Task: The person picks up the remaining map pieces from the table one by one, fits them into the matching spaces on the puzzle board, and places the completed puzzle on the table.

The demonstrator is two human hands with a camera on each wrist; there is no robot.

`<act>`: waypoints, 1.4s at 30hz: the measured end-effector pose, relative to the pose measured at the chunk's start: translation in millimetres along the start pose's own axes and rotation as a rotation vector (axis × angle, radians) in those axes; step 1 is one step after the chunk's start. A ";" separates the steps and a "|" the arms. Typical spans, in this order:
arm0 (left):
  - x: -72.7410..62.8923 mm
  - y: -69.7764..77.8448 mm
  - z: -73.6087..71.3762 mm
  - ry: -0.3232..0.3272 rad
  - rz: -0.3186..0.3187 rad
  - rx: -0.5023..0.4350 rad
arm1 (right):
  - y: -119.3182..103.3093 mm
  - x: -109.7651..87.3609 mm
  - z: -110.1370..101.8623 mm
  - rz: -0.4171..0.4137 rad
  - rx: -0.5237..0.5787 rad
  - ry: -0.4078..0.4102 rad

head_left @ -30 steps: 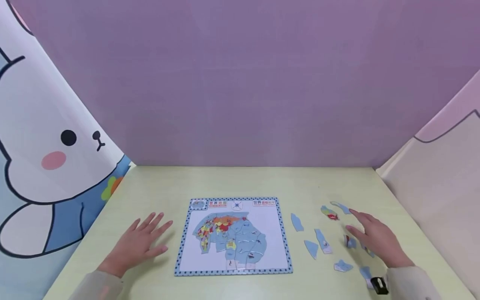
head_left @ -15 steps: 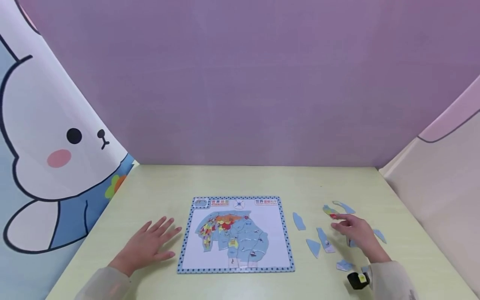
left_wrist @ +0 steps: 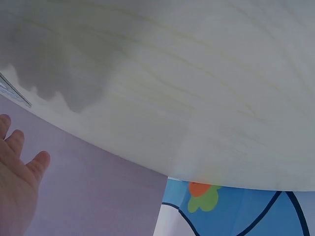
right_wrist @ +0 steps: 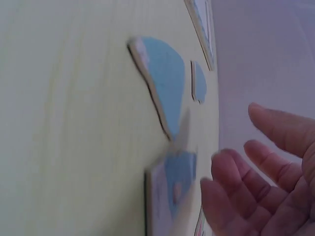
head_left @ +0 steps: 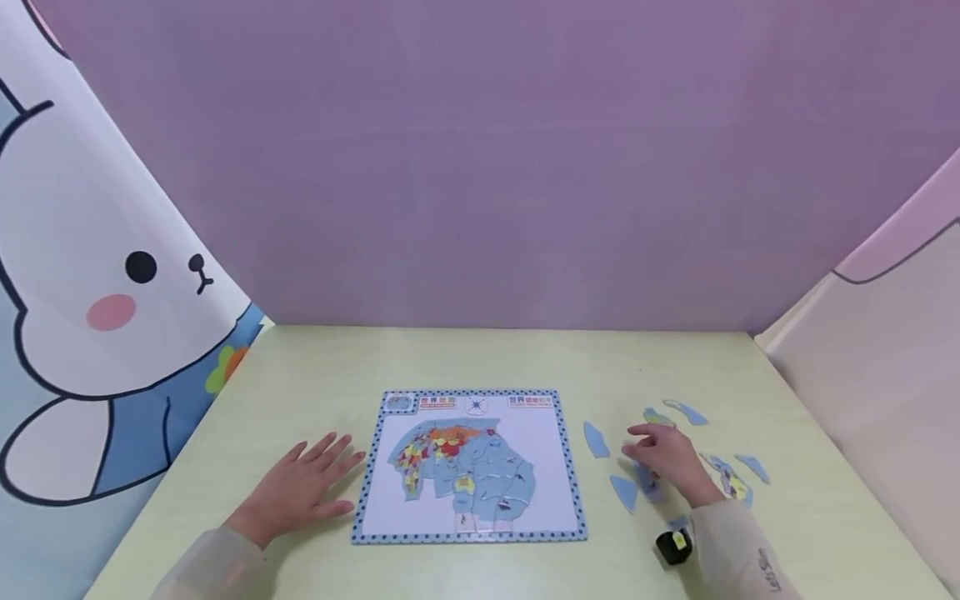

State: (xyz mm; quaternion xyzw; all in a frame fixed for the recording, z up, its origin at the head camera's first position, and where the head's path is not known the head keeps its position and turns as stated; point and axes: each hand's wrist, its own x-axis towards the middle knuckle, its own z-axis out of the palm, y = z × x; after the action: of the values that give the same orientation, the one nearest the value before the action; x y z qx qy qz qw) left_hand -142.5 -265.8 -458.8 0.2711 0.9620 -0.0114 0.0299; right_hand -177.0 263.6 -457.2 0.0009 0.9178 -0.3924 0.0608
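Note:
A world-map puzzle board (head_left: 553,479) with a blue dotted border lies mid-table, its assembled pieces (head_left: 502,475) covering the centre. My left hand (head_left: 292,498) stays left of the board, fingers spread, holding nothing. Over the loose pieces on the right hovers my right hand (head_left: 671,462), fingers loosely bent with nothing between them. Below it, a blue-and-white puzzle piece (right_wrist: 179,177) is partly covered in the head view. A blue wedge-shaped piece (head_left: 624,492) and another blue piece (head_left: 596,439) lie between this hand and the board. A green-yellow piece (head_left: 657,416) shows just beyond the fingers.
Farther right lie a curved blue piece (head_left: 687,412), a multicoloured map piece (head_left: 737,486) and a slim blue piece (head_left: 753,468). A small black box (head_left: 673,547) sits at the right cuff. A purple backdrop (head_left: 510,208) rises behind the table.
My right hand has moved left from the far-right pieces, past the red-and-green one, to above the blue-and-white piece, uncovering map pieces on the right. My left hand has shifted slightly toward the board.

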 end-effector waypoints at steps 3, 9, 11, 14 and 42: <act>-0.6 0.1 -0.9 0.002 -0.009 -0.010 | -6.4 2.5 5.0 -0.035 -0.062 0.017; -0.3 2.5 1.7 -0.016 -0.005 -0.048 | -14.7 3.4 9.5 -0.026 -0.119 0.034; 0.2 3.6 1.7 -0.016 0.007 -0.049 | -16.1 5.1 11.5 -0.004 -0.128 0.029; 1.0 4.5 1.5 -0.019 0.020 -0.041 | -18.9 8.9 15.7 0.029 -0.125 0.018; 10.6 9.3 -1.5 -0.110 0.033 -0.051 | -19.7 29.8 30.3 0.120 -0.122 -0.080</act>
State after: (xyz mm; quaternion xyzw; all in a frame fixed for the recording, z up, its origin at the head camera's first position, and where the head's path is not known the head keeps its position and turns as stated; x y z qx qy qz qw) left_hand -146.8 -252.3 -458.1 0.2851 0.9543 -0.0015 0.0898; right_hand -204.2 226.8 -467.1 0.0366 0.9350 -0.3314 0.1207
